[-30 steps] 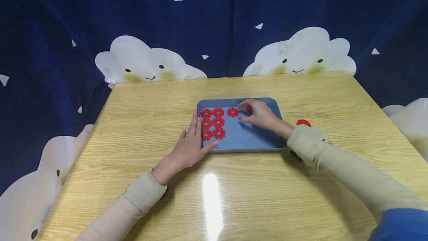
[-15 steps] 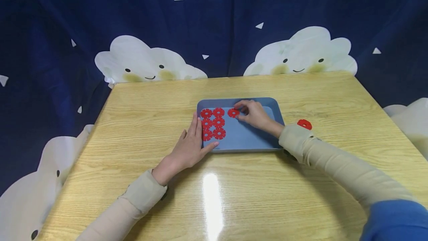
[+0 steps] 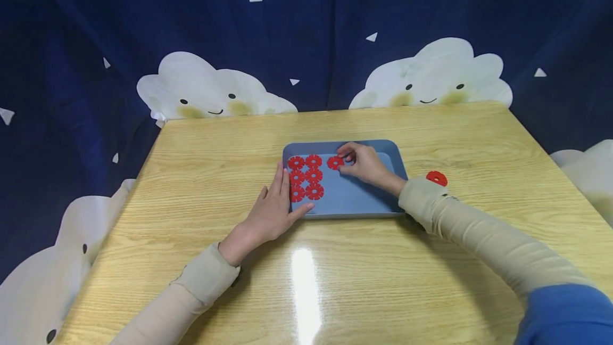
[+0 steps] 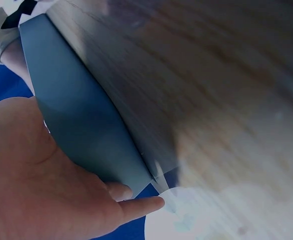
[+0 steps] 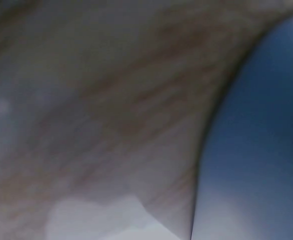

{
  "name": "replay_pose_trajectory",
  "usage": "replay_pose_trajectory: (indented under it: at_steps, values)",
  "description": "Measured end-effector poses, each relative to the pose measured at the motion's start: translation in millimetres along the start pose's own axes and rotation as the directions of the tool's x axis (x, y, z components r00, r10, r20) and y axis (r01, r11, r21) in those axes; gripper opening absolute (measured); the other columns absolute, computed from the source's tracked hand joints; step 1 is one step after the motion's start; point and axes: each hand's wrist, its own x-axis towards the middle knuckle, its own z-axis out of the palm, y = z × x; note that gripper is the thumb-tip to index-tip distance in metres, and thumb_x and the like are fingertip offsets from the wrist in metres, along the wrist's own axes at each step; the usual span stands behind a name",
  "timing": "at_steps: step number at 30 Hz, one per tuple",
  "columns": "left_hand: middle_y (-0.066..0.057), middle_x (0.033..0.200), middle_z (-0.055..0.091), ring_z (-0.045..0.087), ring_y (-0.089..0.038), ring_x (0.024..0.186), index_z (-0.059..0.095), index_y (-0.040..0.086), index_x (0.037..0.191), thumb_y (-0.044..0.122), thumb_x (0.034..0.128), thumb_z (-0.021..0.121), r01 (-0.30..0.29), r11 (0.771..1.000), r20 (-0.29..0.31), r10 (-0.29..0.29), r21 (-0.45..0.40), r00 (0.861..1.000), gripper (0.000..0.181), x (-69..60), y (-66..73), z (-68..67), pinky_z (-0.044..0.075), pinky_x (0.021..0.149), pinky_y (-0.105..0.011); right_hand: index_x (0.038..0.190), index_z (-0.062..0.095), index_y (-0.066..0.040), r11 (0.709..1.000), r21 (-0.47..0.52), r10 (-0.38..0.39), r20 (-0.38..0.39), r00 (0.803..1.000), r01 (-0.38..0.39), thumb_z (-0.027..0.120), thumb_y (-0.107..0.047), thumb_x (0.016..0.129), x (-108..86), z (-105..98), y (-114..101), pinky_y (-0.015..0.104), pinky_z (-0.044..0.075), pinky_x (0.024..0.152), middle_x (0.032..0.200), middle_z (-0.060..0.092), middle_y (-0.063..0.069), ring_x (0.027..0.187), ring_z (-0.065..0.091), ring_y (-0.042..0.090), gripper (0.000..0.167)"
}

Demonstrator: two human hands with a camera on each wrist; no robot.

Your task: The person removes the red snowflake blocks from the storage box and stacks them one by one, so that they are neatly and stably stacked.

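Note:
A shallow blue tray (image 3: 356,214) lies on the wooden table. Inside, at its left, red notched snowflake discs (image 3: 313,175) sit in two columns, close together. A single snowflake disc (image 3: 334,162) lies apart in the back row. My right hand (image 3: 366,165) reaches into the tray, thumb and fingers curled at that disc's right edge, pinching it. Along the tray's left side rests my left hand (image 3: 270,209), fingers straight and thumb over the front rim. The left wrist view shows this hand (image 4: 56,175) against the tray's outer wall (image 4: 86,110). No fingers appear in the right wrist view.
Another red snowflake disc (image 3: 437,178) lies on the table right of the tray, partly hidden by my right sleeve (image 3: 423,201). The wooden table (image 3: 215,164) extends around the tray. A dark blue curtain (image 3: 316,31) with clouds hangs behind.
My right hand has moved slightly left, from beside the single disc onto its edge, with fingers closing in. In the last half second it barely moves. My left hand stays put.

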Motion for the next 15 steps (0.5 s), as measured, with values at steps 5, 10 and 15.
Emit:
replay_pose_trajectory:
  at_steps: [5, 10, 15]
  values:
    - [-0.014, 0.162, -0.017, 0.007, -0.030, 0.149, 0.002, -0.005, 0.154, 0.063, 0.0939, 0.048, -0.002, 1.000, 0.001, 0.002, 0.007, 1.000, 0.102, 0.1, 0.7, -0.6, 0.021, 0.113, -0.057, 0.113, 0.063, 0.006, 1.000, 0.012, 0.015, -0.001, 1.000, -0.015, 0.081, -0.003, 0.077, -0.7, 0.5, -1.1, 0.038, 0.051, 0.078, 0.102, 0.069, 0.016, 0.088, 0.063, 0.026, 0.041]
    - [-0.014, 0.161, -0.017, 0.006, -0.030, 0.149, 0.002, -0.005, 0.154, 0.063, 0.0939, 0.048, -0.004, 1.000, 0.004, 0.004, 0.007, 1.000, 0.102, 0.3, 1.2, -0.9, 0.021, 0.113, -0.057, 0.113, 0.063, 0.007, 0.999, 0.038, -0.012, -0.032, 0.999, 0.013, 0.081, 0.000, 0.076, -3.4, -1.0, 0.4, 0.038, 0.053, 0.075, 0.100, 0.069, 0.017, 0.085, 0.064, 0.026, 0.041]
    - [-0.014, 0.161, -0.018, 0.006, -0.030, 0.149, 0.002, -0.004, 0.154, 0.064, 0.0934, 0.048, 0.005, 1.000, 0.008, -0.006, 0.002, 1.000, 0.102, 0.3, 1.3, -1.3, 0.021, 0.113, -0.057, 0.112, 0.063, 0.008, 0.998, 0.060, 0.001, -0.032, 0.999, 0.001, 0.080, 0.001, 0.076, -7.7, -9.1, -3.9, 0.031, 0.053, 0.073, 0.099, 0.069, 0.018, 0.083, 0.064, 0.027, 0.041]
